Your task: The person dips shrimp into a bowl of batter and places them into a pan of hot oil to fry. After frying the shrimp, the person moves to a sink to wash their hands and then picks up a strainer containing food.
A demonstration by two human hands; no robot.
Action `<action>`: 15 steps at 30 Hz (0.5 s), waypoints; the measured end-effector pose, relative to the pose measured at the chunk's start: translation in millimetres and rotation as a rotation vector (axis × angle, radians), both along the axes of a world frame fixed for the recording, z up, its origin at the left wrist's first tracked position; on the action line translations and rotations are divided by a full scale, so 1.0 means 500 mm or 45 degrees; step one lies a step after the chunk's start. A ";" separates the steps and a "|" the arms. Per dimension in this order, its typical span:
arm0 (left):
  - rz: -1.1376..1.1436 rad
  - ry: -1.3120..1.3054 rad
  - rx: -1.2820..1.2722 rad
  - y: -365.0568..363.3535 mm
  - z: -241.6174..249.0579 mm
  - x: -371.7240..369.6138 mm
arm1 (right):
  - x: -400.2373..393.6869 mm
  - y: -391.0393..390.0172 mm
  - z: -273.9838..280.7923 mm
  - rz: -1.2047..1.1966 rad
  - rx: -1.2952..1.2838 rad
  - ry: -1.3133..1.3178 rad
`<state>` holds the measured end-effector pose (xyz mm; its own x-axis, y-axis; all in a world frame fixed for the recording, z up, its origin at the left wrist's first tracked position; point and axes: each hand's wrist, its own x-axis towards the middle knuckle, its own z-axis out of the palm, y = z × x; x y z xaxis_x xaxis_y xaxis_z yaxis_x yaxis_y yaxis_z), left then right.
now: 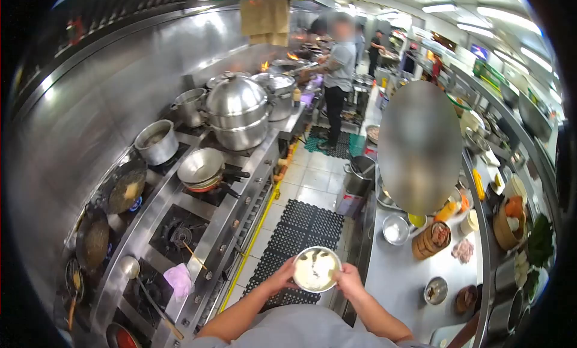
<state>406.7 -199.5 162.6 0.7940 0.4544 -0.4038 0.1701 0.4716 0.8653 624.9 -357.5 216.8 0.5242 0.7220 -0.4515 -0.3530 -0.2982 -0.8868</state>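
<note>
A small metal bowl (316, 290) is held up in front of my body, over the aisle. Inside it lies a pale, creamy mixture (314, 272) with bare metal showing near the far side. My left hand (281, 276) grips the bowl's left side, fingers curled beneath and against the wall. On the right, my right hand (348, 280) pinches the rim with its thumb on top. Below the bowl, a black rubber mat (309, 219) covers the floor tiles.
Left, a stove carries a lit frying pan (125, 187), stacked pans (201, 166), a domed steamer (237, 101), a ladle (157, 306) and a pink cloth (178, 280). The right counter (387, 288) bears bowls and bamboo steamers (428, 243). A person (340, 65) stands ahead; a blurred patch hides part of the right.
</note>
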 end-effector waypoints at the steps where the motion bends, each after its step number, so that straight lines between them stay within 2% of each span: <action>1: 0.076 0.014 0.033 0.008 0.009 -0.056 | -0.006 0.019 -0.019 0.076 0.008 0.001; 2: 0.256 0.105 0.026 0.016 -0.018 -0.125 | -0.017 0.038 -0.010 0.141 0.023 0.118; 3: 0.438 0.200 0.015 0.017 -0.052 -0.203 | -0.021 0.061 -0.047 0.202 0.026 0.194; 4: 0.791 0.363 0.055 0.000 -0.070 -0.272 | -0.041 0.087 -0.043 0.214 0.004 0.162; 5: 0.953 0.495 0.270 -0.002 -0.133 -0.364 | -0.059 0.103 -0.035 0.249 -0.048 0.131; 6: 1.095 0.676 0.955 -0.008 -0.244 -0.466 | -0.064 0.124 -0.051 0.260 -0.049 0.080; 7: 1.046 1.066 0.834 -0.049 -0.148 -0.525 | -0.082 0.135 -0.072 0.311 -0.082 0.042; 8: 1.256 0.999 0.765 -0.090 -0.153 -0.589 | -0.106 0.136 -0.054 0.331 -0.086 0.089; 9: 1.247 1.356 0.753 -0.127 -0.100 -0.620 | -0.123 0.138 -0.050 0.356 -0.084 0.136; 10: 1.470 1.468 0.946 -0.167 -0.151 -0.668 | -0.128 0.129 -0.073 0.416 -0.103 0.210; 11: 1.529 1.580 0.794 -0.192 -0.111 -0.688 | -0.141 0.150 -0.086 0.450 -0.086 0.273; 13: 1.736 1.842 0.822 -0.214 -0.103 -0.697 | -0.161 0.148 -0.091 0.418 -0.153 0.283; 15: 1.843 1.898 0.724 -0.188 -0.123 -0.728 | -0.184 0.150 -0.095 0.427 -0.178 0.265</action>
<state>42.9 -293.7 101.3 -0.8219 0.5552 0.1277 0.5318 0.6673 0.5215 533.0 -282.5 169.3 0.1578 0.7615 -0.6287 -0.3835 -0.5394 -0.7496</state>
